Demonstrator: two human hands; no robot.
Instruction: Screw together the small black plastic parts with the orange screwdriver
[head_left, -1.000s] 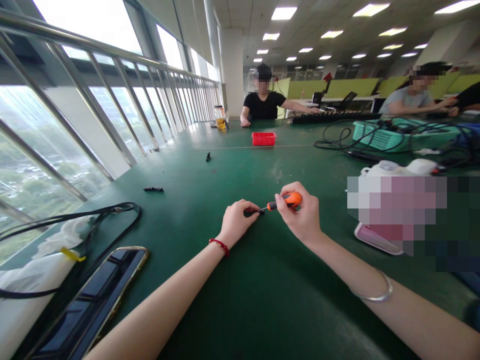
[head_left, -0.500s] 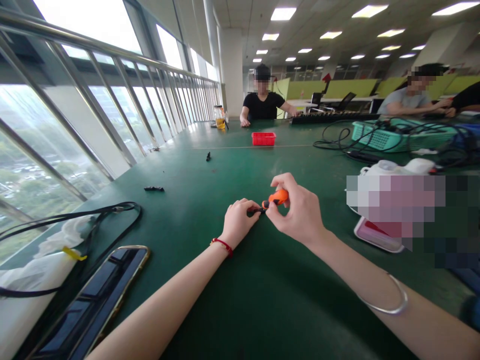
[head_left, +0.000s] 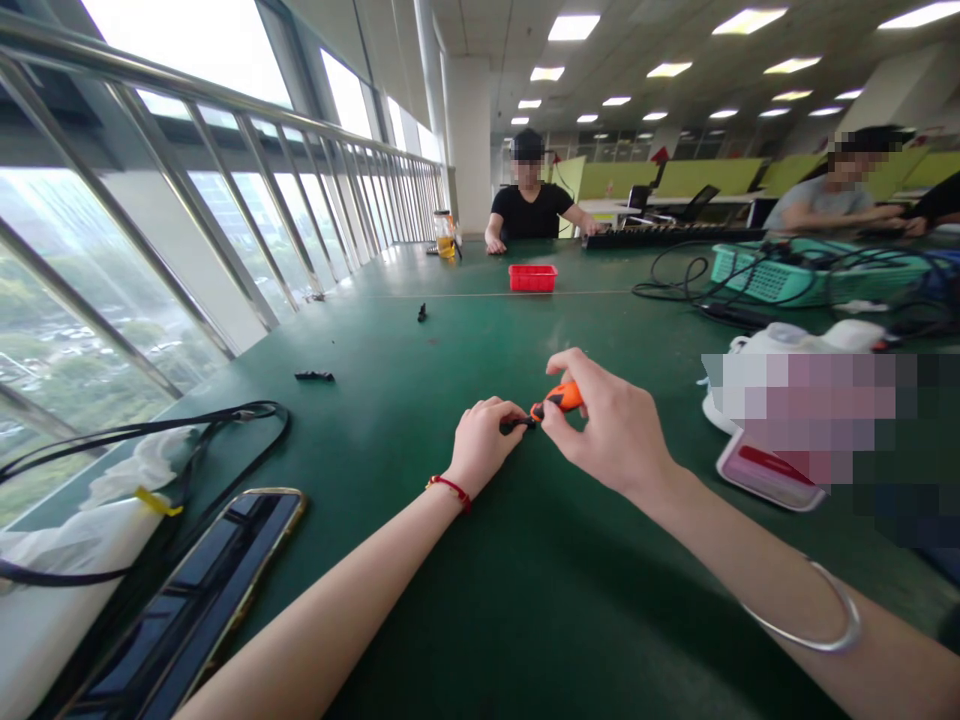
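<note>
My left hand (head_left: pixel 484 440) is closed on a small black part (head_left: pixel 519 424), pinching it low over the green table (head_left: pixel 390 420). My right hand (head_left: pixel 619 425) grips a screwdriver with an orange and black handle (head_left: pixel 568 396), its thumb below and its fingers over the far end. The handle slants down to the left, and its lower end meets or nearly meets the black part. I cannot make out the tool's tip. Two more small black pieces lie farther off, one (head_left: pixel 315 376) to the left and one (head_left: pixel 422 312) toward the back.
At left are a phone (head_left: pixel 217 570), black cables (head_left: pixel 281 440) and white wrapping (head_left: pixel 131 470). Toward the back stand a red basket (head_left: pixel 533 278) and a jar (head_left: pixel 445 240). A teal basket with cables (head_left: pixel 780 278) and a pink-edged case (head_left: pixel 772 475) are at right. Other people sit at the table.
The view has shifted slightly, so everything sits a little farther right. The screwdriver handle tilts slightly differently in my right hand. Both hands keep their holds.
</note>
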